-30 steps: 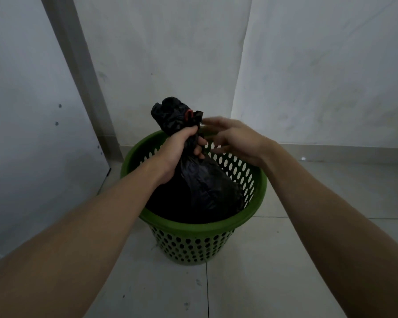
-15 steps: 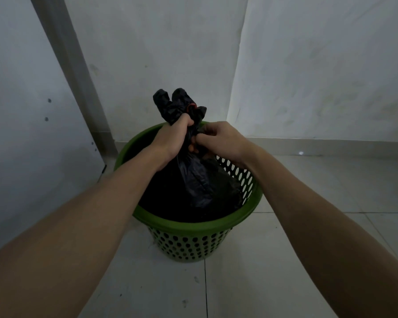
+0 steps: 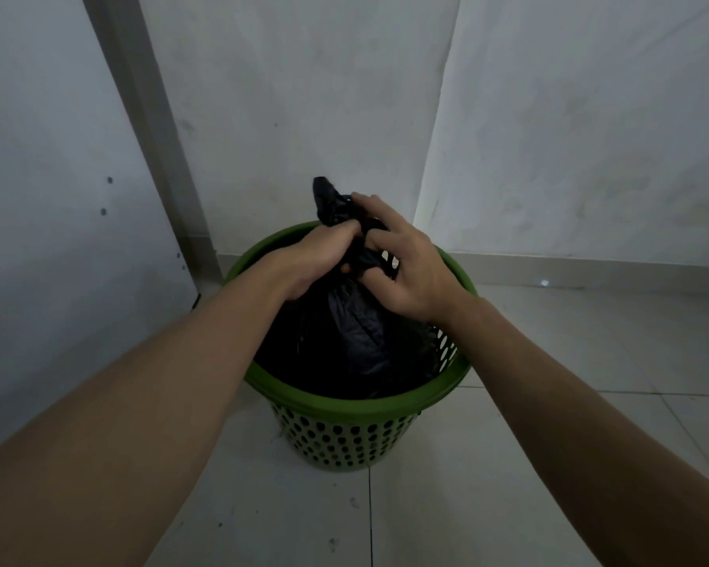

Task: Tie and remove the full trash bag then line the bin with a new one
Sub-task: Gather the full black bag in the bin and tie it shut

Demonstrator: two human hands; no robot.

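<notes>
Bag (image 3: 359,337), black, full: sat inside bin (image 3: 344,407), far corner of floor (image 3: 508,505). Left hand (image 3: 316,259) fingers curled round gathered neck; right hand (image 3: 414,276) fingers pinched it. Tying seemingly underway; removal, relining outstanding.

This is a bare indoor corner of a room, in a home or a plain utility space; which one cannot be told. Two white plastered walls (image 3: 303,96) meet in a corner, with a low skirting (image 3: 590,268) along their foot. The floor (image 3: 488,505) is pale tile with dark grout lines. A grey upright strip (image 3: 148,128) and a white panel (image 3: 50,198) stand at the left. A green perforated bin (image 3: 344,435) holding a black trash bag (image 3: 357,333) stands on the tiles.
</notes>
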